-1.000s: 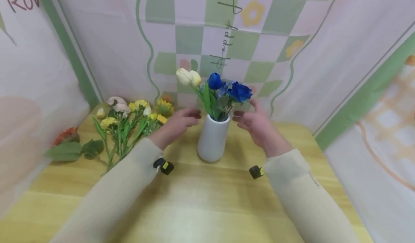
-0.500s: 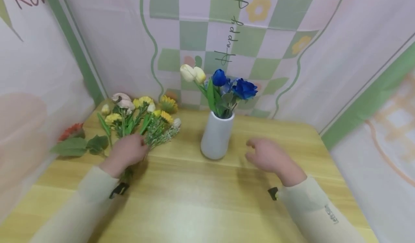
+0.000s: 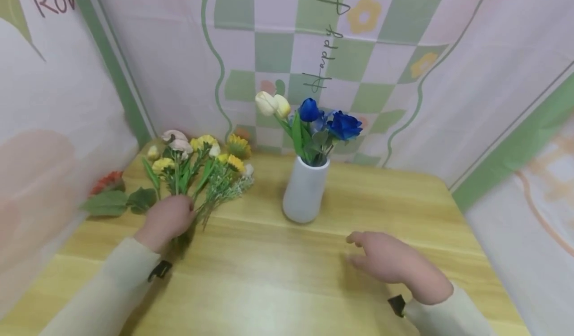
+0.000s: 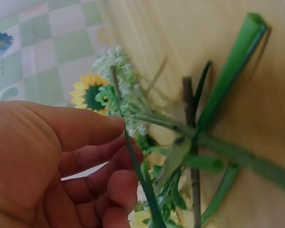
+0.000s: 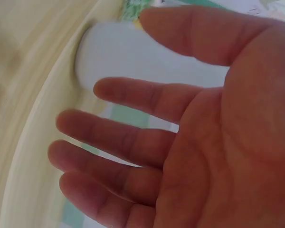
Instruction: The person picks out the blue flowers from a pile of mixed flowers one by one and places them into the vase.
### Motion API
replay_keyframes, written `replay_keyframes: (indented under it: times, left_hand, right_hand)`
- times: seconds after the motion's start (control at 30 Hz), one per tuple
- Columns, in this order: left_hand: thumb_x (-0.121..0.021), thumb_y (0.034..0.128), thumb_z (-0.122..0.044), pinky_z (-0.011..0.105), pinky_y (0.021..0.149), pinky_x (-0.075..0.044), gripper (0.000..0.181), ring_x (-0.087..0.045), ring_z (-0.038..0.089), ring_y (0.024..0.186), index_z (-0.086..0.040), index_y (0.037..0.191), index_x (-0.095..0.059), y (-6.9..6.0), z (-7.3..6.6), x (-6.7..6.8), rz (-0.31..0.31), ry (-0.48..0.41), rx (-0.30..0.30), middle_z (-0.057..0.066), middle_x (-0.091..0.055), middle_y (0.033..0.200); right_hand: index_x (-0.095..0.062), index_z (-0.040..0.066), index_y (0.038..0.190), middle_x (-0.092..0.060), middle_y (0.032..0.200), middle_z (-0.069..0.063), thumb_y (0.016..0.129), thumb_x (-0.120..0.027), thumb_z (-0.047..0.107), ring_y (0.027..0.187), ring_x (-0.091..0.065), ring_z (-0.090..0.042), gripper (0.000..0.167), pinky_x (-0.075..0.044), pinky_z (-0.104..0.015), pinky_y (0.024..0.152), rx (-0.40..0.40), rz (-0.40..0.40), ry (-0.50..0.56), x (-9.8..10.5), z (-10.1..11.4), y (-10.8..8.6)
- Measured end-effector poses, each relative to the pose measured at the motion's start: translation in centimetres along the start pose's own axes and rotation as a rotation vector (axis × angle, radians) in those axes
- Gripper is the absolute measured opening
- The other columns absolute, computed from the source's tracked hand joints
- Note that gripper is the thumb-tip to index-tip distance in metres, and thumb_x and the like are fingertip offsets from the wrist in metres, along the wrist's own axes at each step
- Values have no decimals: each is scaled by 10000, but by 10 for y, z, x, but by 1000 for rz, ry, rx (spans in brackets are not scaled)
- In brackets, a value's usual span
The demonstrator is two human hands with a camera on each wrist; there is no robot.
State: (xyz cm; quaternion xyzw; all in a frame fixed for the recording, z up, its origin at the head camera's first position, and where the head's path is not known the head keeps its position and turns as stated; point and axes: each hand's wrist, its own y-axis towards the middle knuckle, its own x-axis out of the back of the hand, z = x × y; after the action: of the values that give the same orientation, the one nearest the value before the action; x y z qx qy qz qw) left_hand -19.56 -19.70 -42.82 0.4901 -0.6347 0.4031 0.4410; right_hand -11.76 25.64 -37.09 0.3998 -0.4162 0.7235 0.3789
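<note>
My left hand (image 3: 169,219) is at the lower stems of the loose artificial flowers (image 3: 202,174) on the left of the table. In the left wrist view its thumb and curled fingers close at a thin green flower stem (image 4: 137,166), with thicker stems (image 4: 237,154) crossing beyond. My right hand (image 3: 387,257) holds nothing, its fingers spread loosely in the right wrist view, to the right of and nearer than the white vase (image 3: 306,191). Upright in the vase stand a blue rose (image 3: 344,125), a blue tulip (image 3: 309,110) and cream tulips (image 3: 272,104).
A red-orange flower (image 3: 107,182) with broad leaves lies at the table's far left. Yellow flowers, such as a sunflower (image 4: 89,92), lie with the bunch. A checked cloth (image 3: 273,52) hangs behind the wooden table (image 3: 269,276).
My left hand has left the vase's side and gone left to the loose flower stems. The right hand has drawn back from the vase, toward the near right.
</note>
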Motion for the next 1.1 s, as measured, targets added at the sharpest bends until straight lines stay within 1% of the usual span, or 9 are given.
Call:
replay_keyframes:
  times: [0.17,0.3,0.4,0.53,0.67,0.77,0.9,1.0,1.1]
  left_hand:
    - [-541,934,-104,418,543,-471,263,-518,232,594,-110,672,-529,0,0,1,33,-14,23,49,-537,665]
    - [-518,949,-88,384,545,-437,300,-475,217,573,-119,653,-481,-2,1,1,7,-64,-10,42,-485,633]
    - [-520,966,-106,370,560,-428,273,-468,203,578,-106,694,-527,-4,1,2,-24,-139,-36,31,-486,640]
    - [-524,992,-129,362,576,-454,203,-499,189,601,-44,849,-642,-8,-2,3,-33,-248,-35,28,-541,684]
    - [-525,1020,-162,357,575,-472,224,-526,190,626,9,1028,-669,-11,-5,6,-74,-373,-22,47,-597,762]
    - [-512,1037,-184,362,551,-469,252,-523,201,613,3,1124,-656,-16,-8,8,-88,-464,6,61,-603,779]
    - [-512,1048,-213,364,564,-482,256,-558,228,657,-13,1129,-649,-24,-17,10,-85,-618,80,93,-615,799]
    - [-526,1047,-212,373,635,-510,233,-590,252,751,-17,1106,-639,-27,-26,11,-106,-799,140,135,-629,862]
    - [-522,1049,-185,359,680,-523,210,-599,261,789,-11,1117,-619,-29,-36,12,-131,-953,166,186,-620,901]
  right_hand:
    - [-613,67,1299,-643,1243,-87,980,-610,396,1148,-590,-335,459,-465,-564,947,137,33,51,-3,9,-15]
    - [-617,105,1303,-639,1246,-14,996,-569,458,1119,-603,-255,471,-503,-513,904,262,78,69,-7,11,-24]
    - [-601,117,1333,-619,1284,15,1002,-558,465,1159,-584,-233,482,-503,-489,917,288,124,113,-10,12,-32]
    - [-589,141,1349,-604,1300,46,994,-565,482,1178,-571,-214,492,-503,-471,921,279,149,148,-14,14,-38]
    - [-578,179,1366,-591,1308,87,985,-558,520,1171,-572,-189,511,-506,-461,915,275,127,127,-15,14,-44]
    - [-570,197,1377,-581,1318,107,985,-556,523,1186,-563,-178,510,-506,-445,918,281,138,131,-16,14,-46]
    - [-566,191,1380,-587,1320,85,989,-558,510,1173,-571,-185,505,-517,-416,896,300,140,154,-18,14,-46]
    - [-565,168,1378,-596,1313,62,994,-561,494,1149,-584,-198,503,-521,-422,885,312,114,162,-19,17,-41]
    - [-567,159,1376,-605,1303,58,998,-559,483,1141,-587,-193,498,-519,-439,886,311,97,170,-19,23,-36]
